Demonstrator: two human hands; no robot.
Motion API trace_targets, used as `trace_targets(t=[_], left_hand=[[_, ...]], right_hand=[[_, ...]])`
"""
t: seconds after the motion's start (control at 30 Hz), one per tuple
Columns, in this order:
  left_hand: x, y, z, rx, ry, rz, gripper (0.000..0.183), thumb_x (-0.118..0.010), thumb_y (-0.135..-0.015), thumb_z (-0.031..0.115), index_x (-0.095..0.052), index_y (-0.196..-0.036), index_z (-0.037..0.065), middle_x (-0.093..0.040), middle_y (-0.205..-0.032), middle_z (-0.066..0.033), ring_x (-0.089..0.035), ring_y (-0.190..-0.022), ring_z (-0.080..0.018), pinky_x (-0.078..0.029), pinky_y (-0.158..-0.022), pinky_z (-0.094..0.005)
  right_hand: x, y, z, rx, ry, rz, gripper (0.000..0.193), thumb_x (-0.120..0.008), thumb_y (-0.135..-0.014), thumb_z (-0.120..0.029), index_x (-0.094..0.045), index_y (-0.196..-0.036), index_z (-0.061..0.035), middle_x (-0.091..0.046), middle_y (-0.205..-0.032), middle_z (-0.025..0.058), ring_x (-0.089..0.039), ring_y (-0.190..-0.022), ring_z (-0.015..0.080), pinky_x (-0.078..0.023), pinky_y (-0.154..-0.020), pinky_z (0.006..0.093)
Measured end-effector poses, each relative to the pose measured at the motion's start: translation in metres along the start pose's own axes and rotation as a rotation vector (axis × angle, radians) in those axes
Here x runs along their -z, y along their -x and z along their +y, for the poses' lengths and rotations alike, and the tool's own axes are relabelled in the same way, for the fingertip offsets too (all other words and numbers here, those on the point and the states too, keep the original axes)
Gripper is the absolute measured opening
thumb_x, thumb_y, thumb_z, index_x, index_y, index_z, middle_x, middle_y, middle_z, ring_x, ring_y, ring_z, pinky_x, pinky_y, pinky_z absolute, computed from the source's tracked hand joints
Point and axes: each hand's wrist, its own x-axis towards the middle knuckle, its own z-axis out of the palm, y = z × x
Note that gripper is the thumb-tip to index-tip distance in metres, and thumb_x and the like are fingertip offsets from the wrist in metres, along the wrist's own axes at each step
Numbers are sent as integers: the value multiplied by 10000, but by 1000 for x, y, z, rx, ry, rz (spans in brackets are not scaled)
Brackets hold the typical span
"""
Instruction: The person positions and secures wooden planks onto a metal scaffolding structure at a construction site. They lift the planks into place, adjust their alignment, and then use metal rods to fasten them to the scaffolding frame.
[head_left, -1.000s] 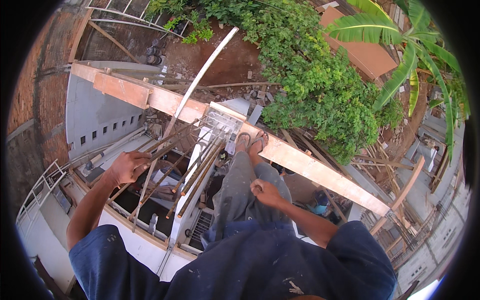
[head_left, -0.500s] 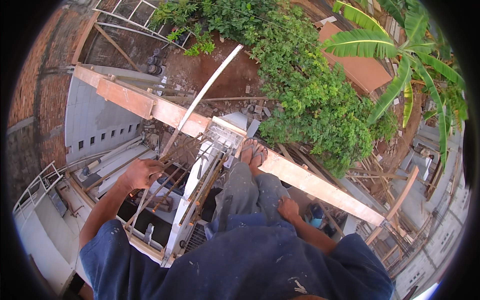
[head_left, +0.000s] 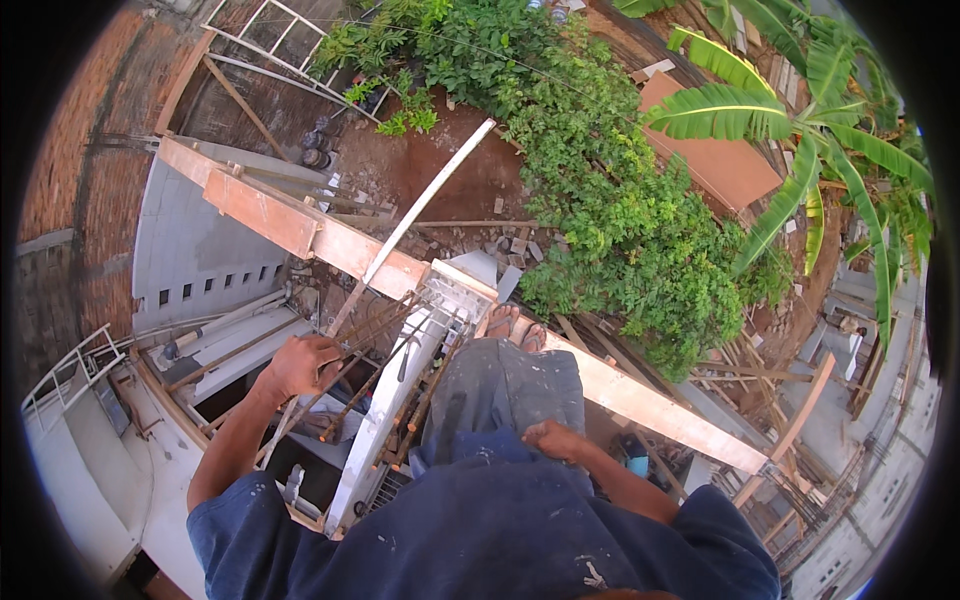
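My left hand (head_left: pixel 308 365) is curled round the end of a steel rebar rod (head_left: pixel 372 328), one of several rusty rods projecting from the column top. Its fingers partly hide the rod. My right hand (head_left: pixel 555 440) is closed against the front of my grey trousers (head_left: pixel 505 400), with nothing visible in it. Both sandalled feet (head_left: pixel 515 328) stand on a narrow wooden formwork board (head_left: pixel 650 395), just right of the column top (head_left: pixel 458 295). Beside the rods, a pale beam (head_left: pixel 385 410) slopes down toward me.
The ground lies far below, with rubble and green bushes (head_left: pixel 640 240). A long pale batten (head_left: pixel 430 200) crosses the left formwork (head_left: pixel 260 215). A banana plant (head_left: pixel 810 110) grows at far right. Dark openings sit below my left arm, and a brick wall (head_left: pixel 90 180) rises at left.
My left hand has shifted slightly right and down along the rods. My right hand has moved left and down over the trousers. My knees have bent forward, covering more of the board.
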Motion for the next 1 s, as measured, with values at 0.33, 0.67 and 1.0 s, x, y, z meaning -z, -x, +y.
trace_targets(t=[0.33,0.67,1.0], left_hand=[[-2,-1,6,41,-68,19,135,-631,-752,147,-655,-853,61,-659,-885,-84,-633,-809,-305,-515,-659,-418],[41,-2,46,287,-333,-268,462,-712,-744,382,-653,-1060,51,-600,-1152,-157,-521,-1127,-339,-384,-991,-449],[56,-173,107,108,-552,67,376,-695,-783,262,-632,-1094,58,-592,-1175,-134,-517,-1153,-327,-390,-998,-453]], right_hand=[[-27,-42,91,317,122,336,352,-505,-946,-335,-614,-908,-2,-613,-785,197,-592,-744,297,-442,-716,411],[-3,-29,123,233,141,372,472,-511,-912,-492,-635,-963,-39,-654,-954,208,-613,-924,396,-467,-818,439],[-27,-41,97,630,588,461,485,-613,-840,-466,-578,-1134,-81,-618,-1022,125,-583,-1012,330,-456,-870,440]])
